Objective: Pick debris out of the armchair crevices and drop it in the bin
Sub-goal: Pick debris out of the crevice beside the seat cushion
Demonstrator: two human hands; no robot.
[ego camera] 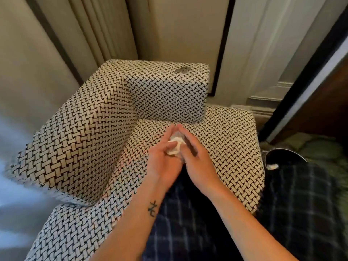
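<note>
Both forearms reach over the armchair [94, 140] seat; left hand [162, 162] and right hand [195, 162] press together around crumpled white debris [174, 147]. Gathering seems done; next, carry it right to the bin [286, 157].

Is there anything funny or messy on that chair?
Yes. A small grey scrap lies on top of the armchair's back corner, standing out against the woven pattern; what it is can't be told. Over the seat, the left hand and right hand press a crumpled white wad between them.
</note>
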